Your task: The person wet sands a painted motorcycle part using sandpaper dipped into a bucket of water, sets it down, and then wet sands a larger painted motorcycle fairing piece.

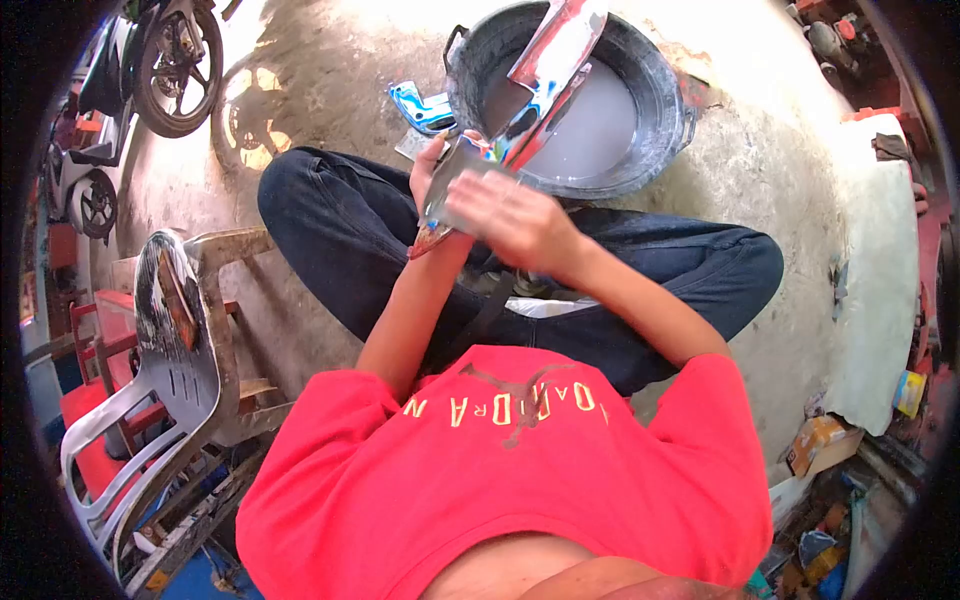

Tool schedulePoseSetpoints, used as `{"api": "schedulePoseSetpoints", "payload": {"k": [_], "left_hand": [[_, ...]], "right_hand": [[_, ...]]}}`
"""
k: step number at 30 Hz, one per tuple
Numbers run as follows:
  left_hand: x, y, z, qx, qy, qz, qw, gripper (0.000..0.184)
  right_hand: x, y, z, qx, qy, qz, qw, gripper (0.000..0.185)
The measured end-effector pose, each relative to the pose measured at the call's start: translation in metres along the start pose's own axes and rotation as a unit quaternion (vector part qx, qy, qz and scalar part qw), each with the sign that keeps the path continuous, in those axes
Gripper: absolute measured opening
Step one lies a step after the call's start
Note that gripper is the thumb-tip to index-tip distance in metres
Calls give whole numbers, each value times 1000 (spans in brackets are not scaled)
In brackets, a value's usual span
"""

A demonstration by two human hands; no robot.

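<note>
A long motorcycle body panel (560, 52), painted red, white, blue and black, slants from my lap up over the tub. My left hand (428, 170) grips its near part from the left side, with the fingers partly hidden behind it. Across the panel's near end lies my right hand (515, 215), slightly blurred, its fingers flat and together on a thin grey sheet (463, 172) that looks like sandpaper. Beyond my crossed legs stands a black tub (655, 150) with cloudy grey water (600, 130). A smaller blue-and-white panel piece (424, 108) rests on the floor left of the tub.
Motorcycles (175, 70) stand at the upper left. A worn grey plastic chair (180, 350) and a wooden frame (235, 250) are close on my left. At right are a long pale sheet (872, 280), a cardboard box (822, 445) and clutter on the concrete floor (755, 195).
</note>
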State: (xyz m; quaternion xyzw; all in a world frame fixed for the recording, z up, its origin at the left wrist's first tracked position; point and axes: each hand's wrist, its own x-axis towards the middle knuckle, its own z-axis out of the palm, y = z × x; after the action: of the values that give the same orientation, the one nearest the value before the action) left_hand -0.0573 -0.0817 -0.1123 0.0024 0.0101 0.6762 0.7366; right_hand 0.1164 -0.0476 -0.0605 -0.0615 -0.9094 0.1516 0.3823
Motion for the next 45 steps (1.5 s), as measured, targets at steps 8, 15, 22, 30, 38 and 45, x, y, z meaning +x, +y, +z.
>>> {"api": "schedulePoseSetpoints", "payload": {"k": [8,15,22,30,38,45], "left_hand": [[0,-28,37,-41,104,65,992,47],[1,-32,52,15,191,90,977,43],[-4,-17,27,47,155,54,985,44],[-5,-23,12,-40,43,36,998,50],[-3,-15,12,106,126,76,983,46],[-1,-1,-3,29,15,-46,998,57]], "right_hand": [[-7,79,-2,-72,76,130,986,38],[5,35,-10,-49,11,24,998,33],[-4,0,1,-15,12,15,1000,36],[-5,82,-5,-47,95,180,978,29],[-3,46,1,-12,36,28,999,36],[-1,-16,1,38,3,5,999,38]]}}
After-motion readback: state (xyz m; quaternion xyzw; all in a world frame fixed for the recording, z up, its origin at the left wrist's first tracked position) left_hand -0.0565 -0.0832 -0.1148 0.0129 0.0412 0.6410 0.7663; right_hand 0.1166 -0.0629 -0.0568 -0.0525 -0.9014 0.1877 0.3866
